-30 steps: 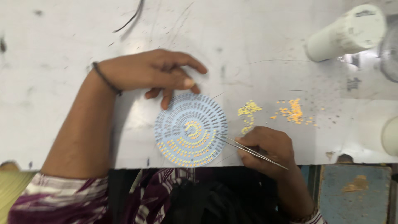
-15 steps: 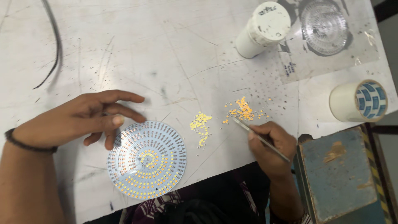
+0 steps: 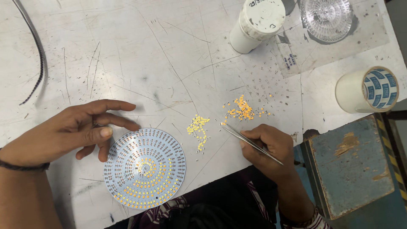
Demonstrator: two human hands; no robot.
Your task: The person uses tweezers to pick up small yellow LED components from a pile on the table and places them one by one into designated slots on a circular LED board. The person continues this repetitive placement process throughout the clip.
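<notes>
The round circuit board (image 3: 145,168) lay flat on the white, scratched worktable (image 3: 127,63), near its lower edge, with many small parts already sitting in rings, the yellow ones mostly in the centre and along the lower rim. The left hand (image 3: 72,131) rested at about ten o'clock from the board, fingers loosely spread, with the thumb and one finger touching the board's rim as if to hold it steady. At two o'clock from the board there was a small heap of yellow chips (image 3: 198,129), and a little farther in the same direction an orange heap (image 3: 241,109), with tiny grey bits scattered around it. The right hand (image 3: 269,148) was at three o'clock from the board, pinching thin metal tweezers (image 3: 250,143); their tips pointed to the gap between the two heaps. Whether the tips held a chip, I could not tell.

To do this step well, I think the tips should take only one chip, by its sides and with light pressure, while the other hand keeps the board from turning.

Farther out, at one o'clock, stood a white capped bottle (image 3: 256,23), a clear ribbed glass lens (image 3: 326,15) and a roll of tape (image 3: 368,90). A dark cable (image 3: 36,55) lay at eleven o'clock.
</notes>
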